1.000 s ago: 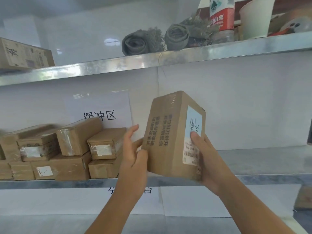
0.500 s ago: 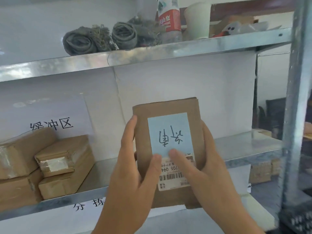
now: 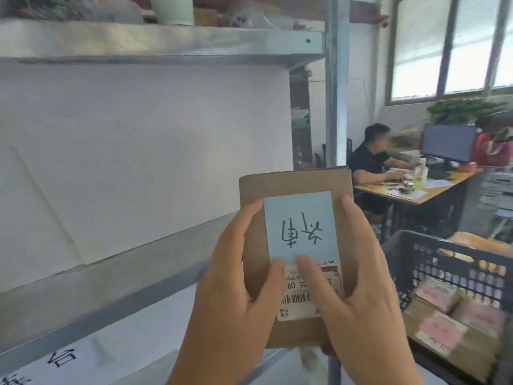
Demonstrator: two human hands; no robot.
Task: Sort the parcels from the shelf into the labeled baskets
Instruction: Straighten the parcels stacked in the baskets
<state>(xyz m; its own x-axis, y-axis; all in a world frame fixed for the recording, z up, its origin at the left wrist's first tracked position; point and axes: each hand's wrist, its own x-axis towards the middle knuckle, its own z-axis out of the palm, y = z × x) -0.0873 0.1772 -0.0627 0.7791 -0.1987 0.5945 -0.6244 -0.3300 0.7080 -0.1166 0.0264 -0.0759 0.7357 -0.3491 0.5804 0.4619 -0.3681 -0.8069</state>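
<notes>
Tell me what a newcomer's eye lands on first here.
First, the brown parcel at centre, gripped by the left hand and right hand, its blue label handwritten in black. Then, at lower right, the black basket holding pink-labelled parcels.

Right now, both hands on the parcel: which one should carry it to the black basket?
Right hand, probably. The black basket sits to the right of the parcel, on that hand's side; the left hand would have to cross over.

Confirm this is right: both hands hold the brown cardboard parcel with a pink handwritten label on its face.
Wrong colour. The head view shows both hands, left hand and right hand, holding the brown cardboard parcel, but its handwritten label is light blue.
</notes>
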